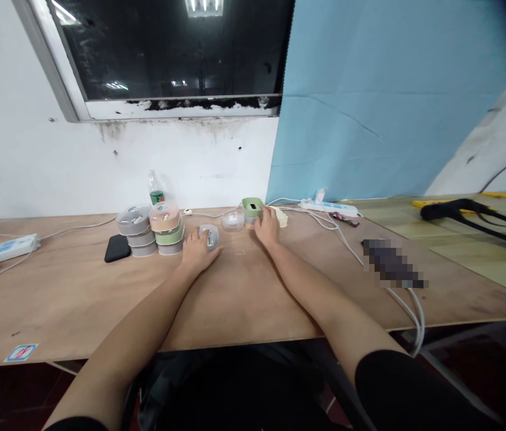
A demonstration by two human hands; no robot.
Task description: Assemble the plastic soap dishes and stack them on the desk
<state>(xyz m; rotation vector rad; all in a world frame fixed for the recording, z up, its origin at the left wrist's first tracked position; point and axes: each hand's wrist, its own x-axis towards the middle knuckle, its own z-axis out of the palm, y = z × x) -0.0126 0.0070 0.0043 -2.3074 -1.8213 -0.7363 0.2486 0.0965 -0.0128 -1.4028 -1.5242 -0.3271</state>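
On the table, my left hand (pixel 198 250) lies palm down over the near left side of a clear plastic lid (pixel 211 234), its fingers on one side and thumb on the other. My right hand (pixel 268 226) holds the right side of a small green box (pixel 252 206) with a dark opening on top. Under that box a greyish part shows, partly hidden by my fingers. Another clear round piece (pixel 233 221) sits between my hands. To the left stand two stacks of round-cornered boxes, a grey stack (pixel 142 238) and a pink, green and grey stack (pixel 170 234), with clear lids on top.
A black phone-like object (pixel 117 248) lies beside the grey stack. Behind stands a bottle (pixel 155 188) with a green label. White cables run to a power strip (pixel 329 208). A pixelated dark object (pixel 392 263) lies at right. Pale yellow pieces (pixel 282 217) are by my right hand.
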